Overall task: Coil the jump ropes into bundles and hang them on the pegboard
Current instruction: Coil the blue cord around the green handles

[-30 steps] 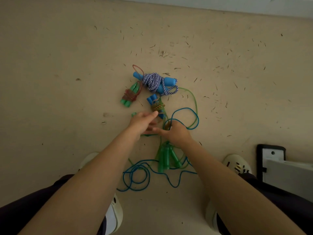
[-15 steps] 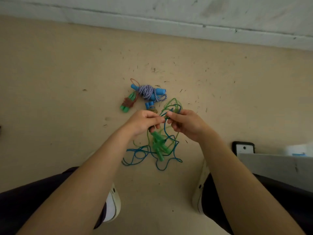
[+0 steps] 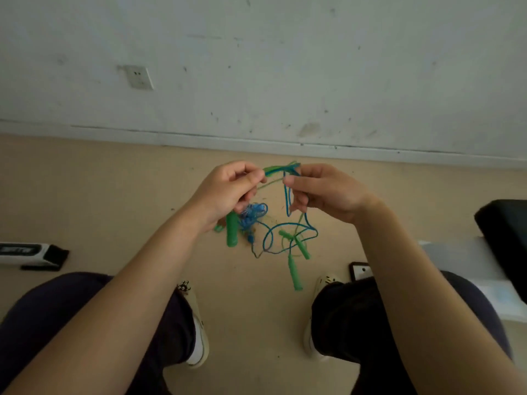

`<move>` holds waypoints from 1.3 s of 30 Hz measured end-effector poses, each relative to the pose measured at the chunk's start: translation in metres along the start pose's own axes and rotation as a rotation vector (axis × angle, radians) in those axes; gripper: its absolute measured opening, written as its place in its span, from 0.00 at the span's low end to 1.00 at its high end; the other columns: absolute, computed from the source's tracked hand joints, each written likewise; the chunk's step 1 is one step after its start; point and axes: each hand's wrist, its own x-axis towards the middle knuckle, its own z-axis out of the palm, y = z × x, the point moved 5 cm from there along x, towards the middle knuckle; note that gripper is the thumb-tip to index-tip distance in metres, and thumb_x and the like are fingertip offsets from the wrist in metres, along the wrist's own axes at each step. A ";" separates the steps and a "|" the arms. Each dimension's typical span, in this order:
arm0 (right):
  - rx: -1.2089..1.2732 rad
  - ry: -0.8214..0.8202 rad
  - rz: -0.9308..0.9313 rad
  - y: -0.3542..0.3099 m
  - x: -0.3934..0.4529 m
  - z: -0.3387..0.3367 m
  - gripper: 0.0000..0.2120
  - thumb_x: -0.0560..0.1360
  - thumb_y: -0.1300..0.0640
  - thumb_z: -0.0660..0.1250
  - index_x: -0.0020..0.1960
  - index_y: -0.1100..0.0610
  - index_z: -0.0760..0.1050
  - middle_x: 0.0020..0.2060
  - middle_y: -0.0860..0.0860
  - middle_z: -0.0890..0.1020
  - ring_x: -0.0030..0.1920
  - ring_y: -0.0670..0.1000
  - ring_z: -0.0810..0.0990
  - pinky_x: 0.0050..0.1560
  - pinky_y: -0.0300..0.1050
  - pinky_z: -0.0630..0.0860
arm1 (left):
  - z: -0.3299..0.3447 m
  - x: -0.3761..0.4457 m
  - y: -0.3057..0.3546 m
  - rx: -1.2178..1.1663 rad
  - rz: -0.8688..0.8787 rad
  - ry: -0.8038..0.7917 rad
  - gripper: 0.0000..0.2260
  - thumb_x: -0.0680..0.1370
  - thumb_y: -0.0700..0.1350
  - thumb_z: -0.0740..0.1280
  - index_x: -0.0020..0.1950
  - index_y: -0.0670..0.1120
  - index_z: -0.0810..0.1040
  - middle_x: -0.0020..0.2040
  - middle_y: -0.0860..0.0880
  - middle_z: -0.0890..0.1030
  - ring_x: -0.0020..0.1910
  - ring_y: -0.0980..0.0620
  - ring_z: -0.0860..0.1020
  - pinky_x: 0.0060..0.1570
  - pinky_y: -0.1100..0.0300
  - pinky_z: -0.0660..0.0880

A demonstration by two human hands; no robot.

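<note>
Left hand: I see the left hand (image 3: 228, 192) raised in front of the chest, forearm coming up from the lower left, fingers curled with thumb and forefinger pinching the thin green and blue jump-rope cords (image 3: 281, 169) at their top.
Right hand: the right hand (image 3: 322, 189) is level with the left and just beside it, forearm rising from the lower right; its thumb and curled fingers pinch the same cords — the short taut stretch runs between the two hands.
Cords: from that stretch the blue cord drops in a narrow loop beside the right hand, then spreads into wider tangled loops (image 3: 288, 232) below and between the hands, green strands mixed in.
Handles: one green plastic handle (image 3: 231, 229) hangs upright under the left hand; two more green handles (image 3: 295, 272) dangle lower, under the right hand, one tilted across the other's cord.
Bundle: a blue and white wound rope bundle (image 3: 252, 213) shows just under the left hand's fingers — whether it is on the beige floor (image 3: 114, 195) or lifted, I cannot tell.
Surroundings: white shoes (image 3: 196, 323), dark trousers, a grey wall with a socket plate (image 3: 139, 77).
</note>
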 end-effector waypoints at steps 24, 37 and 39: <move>-0.508 0.332 -0.166 0.010 -0.030 0.014 0.08 0.79 0.57 0.66 0.45 0.51 0.83 0.46 0.50 0.80 0.49 0.48 0.79 0.57 0.46 0.75 | -0.028 -0.048 -0.039 0.445 -0.125 0.304 0.02 0.78 0.46 0.72 0.48 0.53 0.83 0.41 0.61 0.82 0.39 0.64 0.79 0.44 0.70 0.72; -0.110 0.487 -0.230 0.007 -0.030 0.004 0.11 0.81 0.57 0.62 0.46 0.55 0.83 0.34 0.50 0.76 0.37 0.49 0.74 0.40 0.43 0.71 | -0.006 -0.044 -0.038 0.129 -0.066 0.045 0.11 0.82 0.45 0.65 0.42 0.44 0.81 0.24 0.55 0.72 0.24 0.56 0.68 0.36 0.55 0.75; -0.067 0.600 -0.216 0.006 -0.036 -0.015 0.12 0.81 0.56 0.63 0.45 0.53 0.83 0.32 0.52 0.71 0.33 0.50 0.69 0.35 0.43 0.66 | -0.023 -0.044 -0.036 0.081 -0.055 0.180 0.12 0.82 0.45 0.65 0.39 0.46 0.80 0.25 0.56 0.71 0.24 0.57 0.67 0.30 0.60 0.71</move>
